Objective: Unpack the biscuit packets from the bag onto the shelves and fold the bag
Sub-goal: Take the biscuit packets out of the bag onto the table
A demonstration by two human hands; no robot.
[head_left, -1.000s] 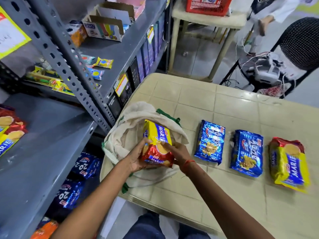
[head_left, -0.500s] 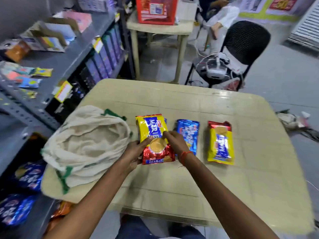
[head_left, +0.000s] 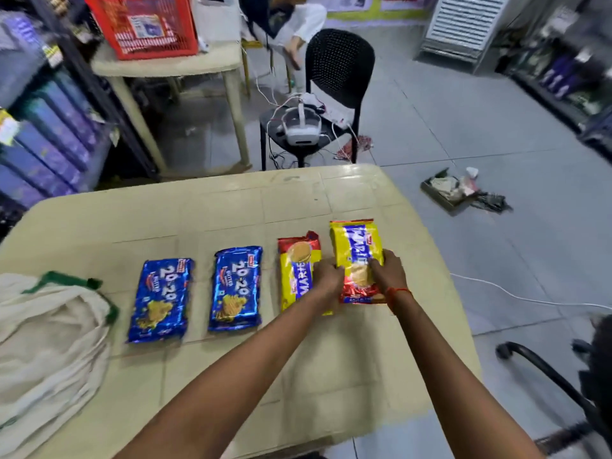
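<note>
Beige plastic table [head_left: 347, 376] with a moulded tile pattern carries everything in a shop aisle of grey floor tiles. At its far right lies the yellow-and-red Marie biscuit packet [head_left: 357, 256], glossy, with a blue name band and a round biscuit printed near its red end; the left hand [head_left: 328, 271] and right hand [head_left: 385, 271] curl closed around its near half from either side. Touching it on the left is a second yellow Marie packet [head_left: 298, 266], then two blue 20-20 packets [head_left: 235, 288] [head_left: 159, 299] lying apart. Half a second ago the gripped packet was beside the cream cloth bag with green trim [head_left: 49, 342], left of the row; now it is at the row's right end, and the bag lies slumped at the left edge.
</note>
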